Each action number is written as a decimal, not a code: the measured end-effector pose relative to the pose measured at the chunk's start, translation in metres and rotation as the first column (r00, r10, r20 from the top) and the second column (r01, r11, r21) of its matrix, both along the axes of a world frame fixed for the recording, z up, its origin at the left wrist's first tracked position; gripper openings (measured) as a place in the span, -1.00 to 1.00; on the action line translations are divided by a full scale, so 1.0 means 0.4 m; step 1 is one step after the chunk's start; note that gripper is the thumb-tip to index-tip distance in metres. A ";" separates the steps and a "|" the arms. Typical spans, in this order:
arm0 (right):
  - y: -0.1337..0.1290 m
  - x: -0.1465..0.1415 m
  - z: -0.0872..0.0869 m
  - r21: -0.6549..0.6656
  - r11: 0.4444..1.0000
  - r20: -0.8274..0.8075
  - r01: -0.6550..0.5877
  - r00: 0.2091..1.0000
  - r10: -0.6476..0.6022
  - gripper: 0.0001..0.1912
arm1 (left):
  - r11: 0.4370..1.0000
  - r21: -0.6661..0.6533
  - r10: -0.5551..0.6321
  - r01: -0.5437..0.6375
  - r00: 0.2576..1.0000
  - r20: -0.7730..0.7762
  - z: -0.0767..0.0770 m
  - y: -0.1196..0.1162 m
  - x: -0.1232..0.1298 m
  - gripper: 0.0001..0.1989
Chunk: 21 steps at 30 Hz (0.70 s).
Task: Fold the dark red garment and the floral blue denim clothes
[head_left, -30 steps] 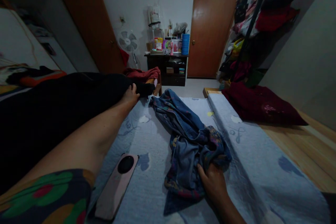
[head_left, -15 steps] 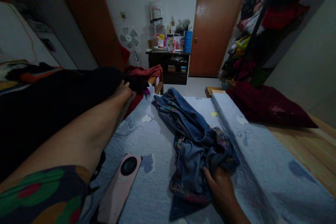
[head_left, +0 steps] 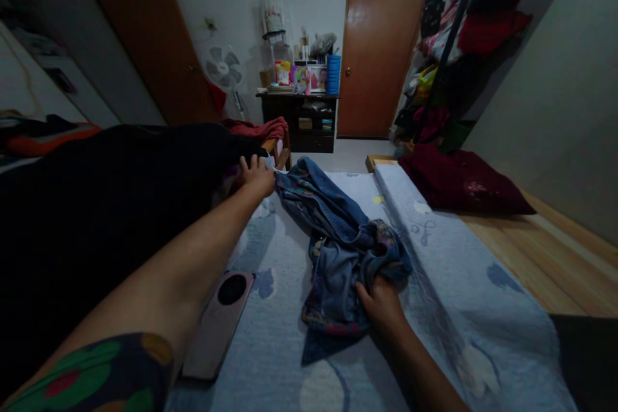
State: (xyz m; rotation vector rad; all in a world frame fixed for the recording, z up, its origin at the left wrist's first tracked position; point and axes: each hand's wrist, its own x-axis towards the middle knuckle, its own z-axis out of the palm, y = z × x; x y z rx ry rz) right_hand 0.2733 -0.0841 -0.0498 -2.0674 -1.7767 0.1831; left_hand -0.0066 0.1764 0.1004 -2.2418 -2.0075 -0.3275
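Item under handling: one denim garment with floral patches, lying crumpled on the blue quilted bed cover. The right hand is closed on its bunched near end, fingers buried in the folds. The left hand rests at the far end of the same garment, fingers curled over cloth where the denim meets a black fabric pile; in this dim light I cannot tell which of the two it actually pinches.

Handling judgement: soft, limp, moderately heavy for cloth, not fragile, not slippery. It will sag and trail between the two grips. A hem, waistband or seam edge gives firmer purchase than a loose fistful; the stretch between the hands is unsupported.

Count: one denim garment; one black fabric pile beside the left grip; one pink phone, face down, between the two forearms; one dark red pillow well beyond the right grip; two hands, both the person's own.
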 end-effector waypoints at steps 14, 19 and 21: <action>-0.098 0.000 0.153 0.020 0.998 0.297 0.066 0.952 -0.069 -0.75 | 0.783 -0.203 -0.600 0.588 0.800 0.004 -0.218 -0.322 0.379 -0.36; -0.102 0.016 0.136 0.084 0.993 0.297 0.088 0.949 -0.110 -0.65 | 0.828 -0.150 -0.548 0.541 0.837 -0.008 -0.203 -0.329 0.362 -0.78; -0.098 0.032 0.126 0.116 0.990 0.280 0.076 0.954 -0.106 -0.58 | 0.855 -0.073 -0.513 0.513 0.858 0.025 -0.174 -0.331 0.344 -0.77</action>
